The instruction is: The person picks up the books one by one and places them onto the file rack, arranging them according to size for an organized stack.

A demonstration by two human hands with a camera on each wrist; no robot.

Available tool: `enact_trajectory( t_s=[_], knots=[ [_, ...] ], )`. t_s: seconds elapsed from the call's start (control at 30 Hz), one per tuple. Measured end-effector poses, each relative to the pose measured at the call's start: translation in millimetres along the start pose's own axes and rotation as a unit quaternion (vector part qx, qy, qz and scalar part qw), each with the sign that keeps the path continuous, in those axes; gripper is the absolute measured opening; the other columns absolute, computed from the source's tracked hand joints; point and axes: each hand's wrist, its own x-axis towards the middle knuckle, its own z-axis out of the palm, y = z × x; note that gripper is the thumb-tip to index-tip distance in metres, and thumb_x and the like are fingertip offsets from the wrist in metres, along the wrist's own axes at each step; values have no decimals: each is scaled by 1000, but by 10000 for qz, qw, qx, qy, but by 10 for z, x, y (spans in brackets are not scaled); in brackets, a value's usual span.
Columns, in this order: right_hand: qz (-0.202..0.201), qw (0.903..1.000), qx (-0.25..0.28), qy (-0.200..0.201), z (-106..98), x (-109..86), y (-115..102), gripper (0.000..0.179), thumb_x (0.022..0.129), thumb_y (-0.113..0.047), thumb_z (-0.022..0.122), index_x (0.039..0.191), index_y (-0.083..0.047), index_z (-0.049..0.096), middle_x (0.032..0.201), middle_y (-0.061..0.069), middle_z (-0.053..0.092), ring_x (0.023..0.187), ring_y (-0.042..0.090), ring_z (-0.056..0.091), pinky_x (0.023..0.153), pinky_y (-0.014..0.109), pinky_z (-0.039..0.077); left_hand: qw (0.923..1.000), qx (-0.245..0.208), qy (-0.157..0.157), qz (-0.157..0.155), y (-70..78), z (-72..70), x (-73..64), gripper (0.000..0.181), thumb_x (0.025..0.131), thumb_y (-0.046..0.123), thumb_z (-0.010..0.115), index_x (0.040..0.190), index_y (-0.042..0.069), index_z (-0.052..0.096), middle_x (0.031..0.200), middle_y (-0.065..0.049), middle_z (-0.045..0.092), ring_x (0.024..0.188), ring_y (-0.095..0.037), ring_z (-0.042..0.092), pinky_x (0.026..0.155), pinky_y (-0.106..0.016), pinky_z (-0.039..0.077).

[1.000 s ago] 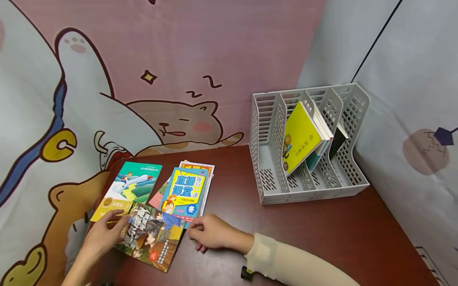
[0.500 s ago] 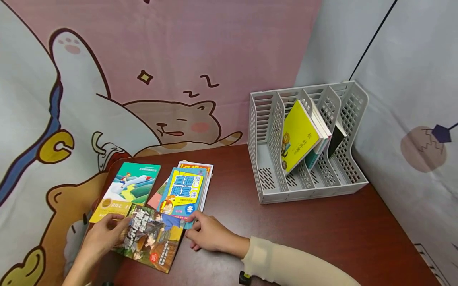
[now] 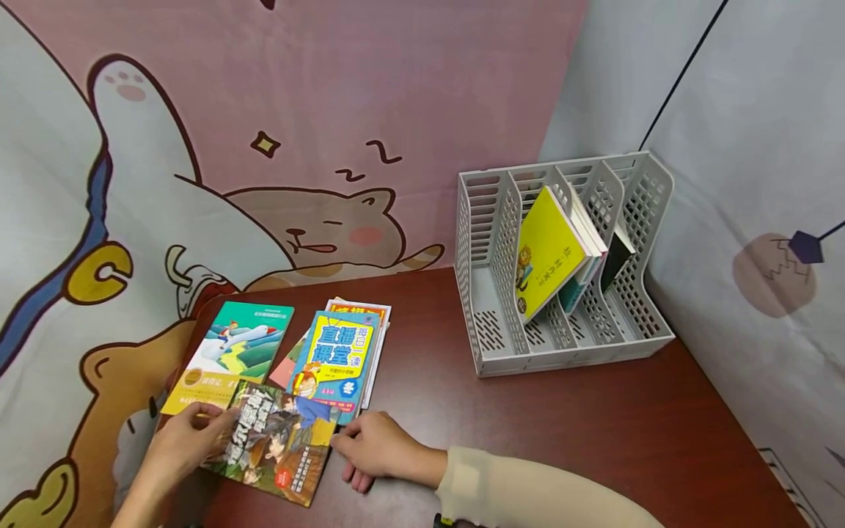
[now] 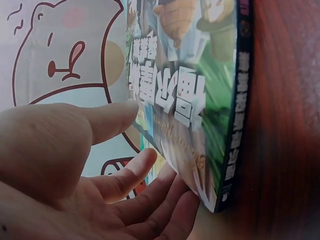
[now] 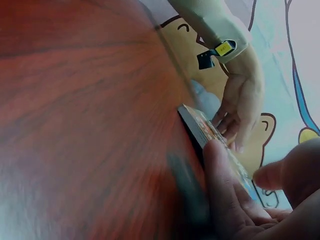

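A brown illustrated book (image 3: 280, 444) with cartoon figures and white title characters lies over the lower ends of the other books. My left hand (image 3: 188, 444) holds its left side; in the left wrist view the thumb (image 4: 112, 120) is on the cover and the fingers are under the edge. At the right edge, my right hand (image 3: 383, 447) pinches the book between thumb and fingers, as the right wrist view suggests. Beneath it are a green-and-yellow book (image 3: 240, 341) and a blue-and-yellow book (image 3: 337, 356) that tops a small overlapping pile.
A light grey file rack (image 3: 488, 312) with several compartments stands at the back right of the dark red table (image 3: 561, 433). A yellow book (image 3: 551, 253) leans in it beside others, and a black book (image 3: 615, 257) sits further right. Cartoon-printed cloth hangs behind.
My right hand has shifted slightly down along the right edge of the brown book. The left hand keeps its hold. The head view has shifted a little.
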Motion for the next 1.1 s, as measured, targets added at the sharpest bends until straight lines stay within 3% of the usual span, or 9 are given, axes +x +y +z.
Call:
enact_trajectory(
  t_s=[0.13,0.33,0.53,0.67,0.77,0.87,1.0,1.1],
  knots=[
    [106,9987,483,-106,89,34,5,28,108,-22,63,98,-2,79,67,17,78,43,16,68,46,41,61,9999,-84,6,-121,-9,31,0,87,97,77,68,129,-4,60,99,-13,76,79,-18,71,64,-34,55],
    [88,9948,972,-296,214,73,-28,25,108,-19,63,93,-3,75,75,26,79,47,19,71,51,43,64,9999,0,32,-154,-19,18,12,91,97,81,64,129,-4,58,98,-16,75,80,-23,69,64,-36,52],
    [93,9922,1202,-326,242,37,-72,27,110,-16,61,90,0,70,74,28,78,54,36,77,56,51,66,9997,91,33,-212,6,6,5,96,95,86,62,129,-4,61,100,-17,74,84,-26,66,64,-35,49],
    [-10,9934,1123,-223,180,13,-136,28,110,-18,62,89,-1,70,70,23,77,48,25,73,55,51,65,9999,5,-35,-165,75,1,8,99,95,87,60,131,-5,70,100,-14,75,85,-25,64,65,-35,49],
    [-165,9951,976,-20,93,13,-202,29,108,-21,64,86,-4,71,67,20,76,43,14,66,52,51,64,9993,-311,-156,-142,152,13,2,97,97,84,60,131,-6,72,99,-11,76,85,-21,64,66,-34,52],
    [-294,9957,861,198,-5,10,-270,30,107,-23,66,82,-5,69,63,17,73,40,12,62,51,53,63,9982,-577,-186,-19,228,37,-13,85,100,81,59,117,-2,74,88,-5,69,80,-18,59,64,-33,49],
    [-380,9963,642,437,-155,-6,-358,38,107,-30,69,76,-7,67,57,10,68,37,12,59,48,55,61,9961,-825,-203,222,348,49,-50,71,102,79,56,94,9,59,73,2,48,70,-17,48,60,-34,41],
    [-416,9965,400,604,-283,-17,-420,43,107,-37,70,74,-9,66,55,4,66,37,11,57,47,54,60,9938,-1020,-161,409,502,50,-82,67,106,75,53,95,10,52,72,1,46,67,-17,48,59,-34,43]
  ],
)
